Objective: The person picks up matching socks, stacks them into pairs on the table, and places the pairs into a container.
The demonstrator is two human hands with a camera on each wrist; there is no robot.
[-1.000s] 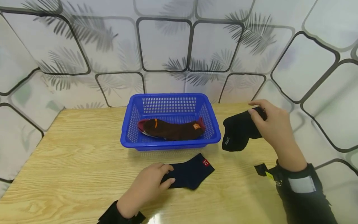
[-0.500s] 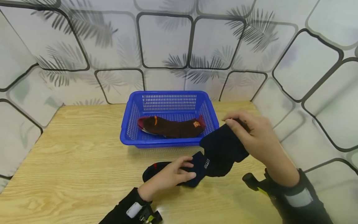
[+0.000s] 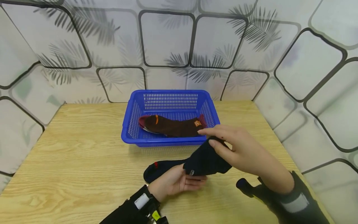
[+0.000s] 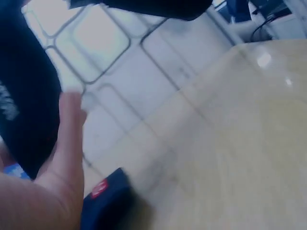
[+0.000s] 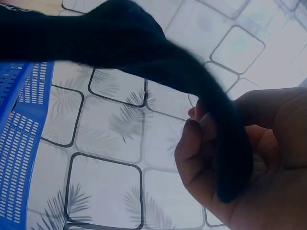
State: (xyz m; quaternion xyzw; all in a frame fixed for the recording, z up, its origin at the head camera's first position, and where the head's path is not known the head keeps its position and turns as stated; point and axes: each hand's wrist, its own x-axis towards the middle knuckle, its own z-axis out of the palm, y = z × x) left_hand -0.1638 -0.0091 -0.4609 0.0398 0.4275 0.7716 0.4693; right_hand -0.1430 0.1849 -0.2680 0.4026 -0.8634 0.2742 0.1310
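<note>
A dark navy sock [image 3: 207, 160] with small pale lettering hangs slanting over the table, pinched at its upper end by my right hand [image 3: 240, 149]. The right wrist view shows the same sock [image 5: 129, 43] draped between thumb and fingers. My left hand [image 3: 179, 183] is turned palm up under the sock's lower end, its fingers straight and touching the fabric. Below it on the table lies a second navy sock [image 3: 160, 168] with a red mark at the toe. Its red label [image 4: 100, 188] shows in the left wrist view; the hand and held sock hide its middle.
Behind the hands stands a blue perforated basket [image 3: 165, 141] with a brown sock [image 3: 177, 127] on top of other socks inside. The wooden table [image 3: 84, 155] is bounded by patterned walls [image 3: 167, 37] at the back and sides.
My right hand has brought the held sock leftward and down, over the sock on the table. My left hand has come off the lying sock and turned palm up beneath the held one.
</note>
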